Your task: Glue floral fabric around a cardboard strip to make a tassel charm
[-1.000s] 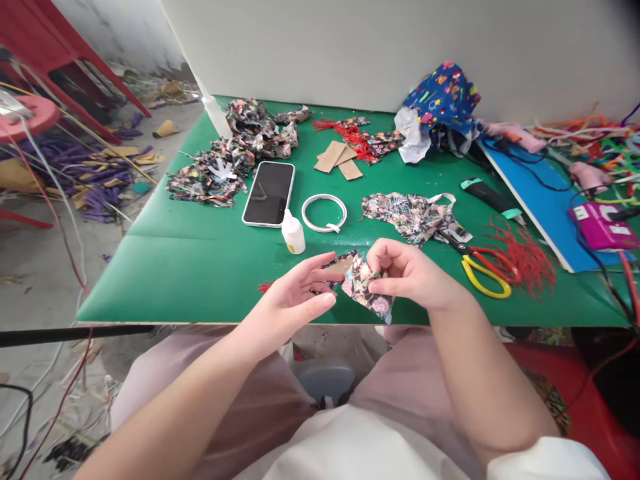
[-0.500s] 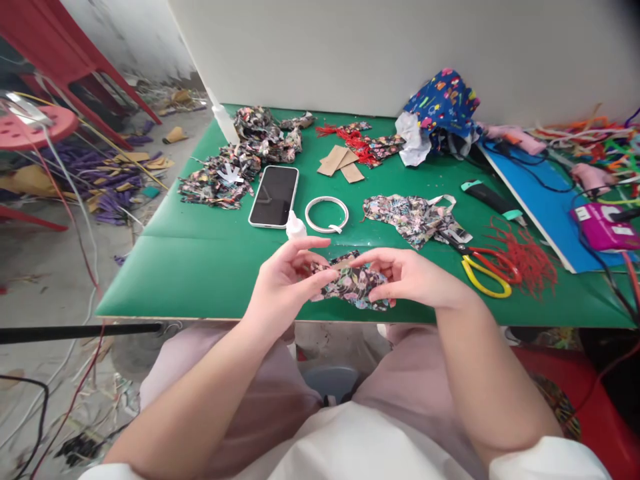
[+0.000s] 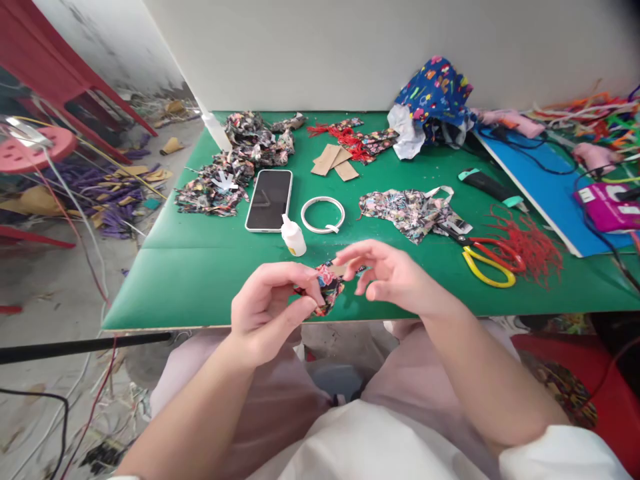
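Note:
My left hand (image 3: 280,303) pinches a small piece of dark floral fabric (image 3: 330,287) above the table's front edge. Part of that fabric is hidden by my fingers, and a bit of brown card shows at its upper side. Close by on the right, my right hand (image 3: 390,277) has its fingers apart and appears to hold nothing. Just beyond my left hand stands a small white squeeze bottle (image 3: 293,239). A phone (image 3: 270,200) and a white ring-shaped roll (image 3: 323,215) lie behind it.
Floral scraps (image 3: 215,187) are heaped at the left, near a tall white bottle (image 3: 217,131). Brown card pieces (image 3: 333,161) lie mid-table. Rightward are a floral fabric piece (image 3: 400,210), scissors (image 3: 490,263), red threads (image 3: 530,247), a utility knife (image 3: 490,188) and a blue board (image 3: 530,193).
My right hand has let go of the fabric and opened. The fabric is now turned and held by my left hand, which has moved slightly left and nearer to me.

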A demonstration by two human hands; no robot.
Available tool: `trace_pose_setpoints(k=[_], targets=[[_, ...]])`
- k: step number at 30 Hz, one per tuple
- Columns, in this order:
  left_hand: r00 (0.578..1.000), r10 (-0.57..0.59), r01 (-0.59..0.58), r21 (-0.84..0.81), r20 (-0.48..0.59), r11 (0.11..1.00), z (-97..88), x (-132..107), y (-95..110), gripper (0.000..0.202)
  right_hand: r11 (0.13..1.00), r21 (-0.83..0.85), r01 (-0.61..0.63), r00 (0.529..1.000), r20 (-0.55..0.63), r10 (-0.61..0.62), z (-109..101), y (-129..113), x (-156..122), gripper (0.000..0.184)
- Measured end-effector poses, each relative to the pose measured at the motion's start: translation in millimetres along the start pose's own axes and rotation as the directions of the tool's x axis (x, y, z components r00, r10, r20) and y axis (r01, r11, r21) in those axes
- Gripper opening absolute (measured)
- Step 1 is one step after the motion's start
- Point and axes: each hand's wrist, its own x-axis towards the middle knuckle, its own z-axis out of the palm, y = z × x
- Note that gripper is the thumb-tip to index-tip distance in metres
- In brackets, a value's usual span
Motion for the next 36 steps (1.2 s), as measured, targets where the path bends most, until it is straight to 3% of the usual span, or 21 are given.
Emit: trace_pose_setpoints(k=[2, 3, 6, 9, 11, 13, 16, 18, 21, 26, 31, 36], targets=[[0.999, -0.049, 0.05, -0.045, 0.015, 0.998, 0.5, -1.2, -0.9, 0.028, 0.996, -0.068, -0.05, 0.995, 0.081, 0.055, 10.4, 4.8, 4.2, 0.067], [0.996, -0.085, 0.087, -0.058, 0.032, 0.995, 1.1, -1.7, -1.2, 0.026, 0.99, -0.126, -0.065, 0.99, 0.115, 0.08, 14.8, 5.8, 5.0, 0.064], [0.985, -0.163, 0.169, -0.129, 0.053, 0.977, 6.3, -2.3, -2.6, 0.024, 0.973, -0.213, -0.094, 0.983, 0.137, 0.125, 23.3, 6.1, 4.0, 0.029], [0.974, -0.223, 0.204, -0.257, -0.046, 0.944, 16.4, -1.2, -5.6, 0.034, 0.988, -0.068, -0.141, 0.987, 0.074, 0.146, 26.6, 7.6, 3.5, 0.021], [0.945, -0.315, 0.278, -0.291, -0.088, 0.915, 23.4, -0.6, -8.0, 0.043, 0.989, 0.092, -0.119, 0.992, -0.042, 0.123, 27.5, 9.5, 5.2, 0.017], [0.895, -0.442, 0.403, -0.31, -0.064, 0.861, 29.0, -0.8, -10.2, 0.056, 0.974, 0.222, -0.049, 0.972, -0.213, 0.098, 27.4, 11.5, 8.1, 0.015], [0.774, -0.633, 0.588, -0.379, 0.005, 0.715, 34.7, -1.9, -13.9, 0.067, 0.949, 0.316, 0.006, 0.901, -0.413, 0.132, 25.0, 13.4, 12.3, 0.017], [0.694, -0.72, 0.654, -0.428, 0.009, 0.624, 37.0, -1.9, -16.5, 0.064, 0.941, 0.339, -0.003, 0.865, -0.471, 0.172, 22.5, 14.1, 14.2, 0.021], [0.637, -0.77, 0.675, -0.453, -0.042, 0.583, 37.7, 0.3, -18.8, 0.066, 0.938, 0.345, -0.02, 0.824, -0.525, 0.211, 19.0, 14.9, 15.9, 0.024], [0.636, -0.764, 0.681, -0.385, -0.109, 0.623, 30.4, 6.3, -16.8, 0.066, 0.948, 0.318, -0.013, 0.831, -0.524, 0.187, 13.3, 15.6, 16.3, 0.027], [0.675, -0.714, 0.664, -0.268, -0.185, 0.698, 20.8, 7.9, -17.7, 0.042, 0.975, 0.213, -0.059, 0.839, -0.52, 0.164, 7.1, 18.1, 14.4, 0.031], [0.653, -0.733, 0.642, -0.375, -0.19, 0.669, 16.9, 5.7, -18.3, 0.025, 0.987, 0.137, -0.081, 0.836, -0.53, 0.142, 7.9, 21.9, 14.8, 0.028]])
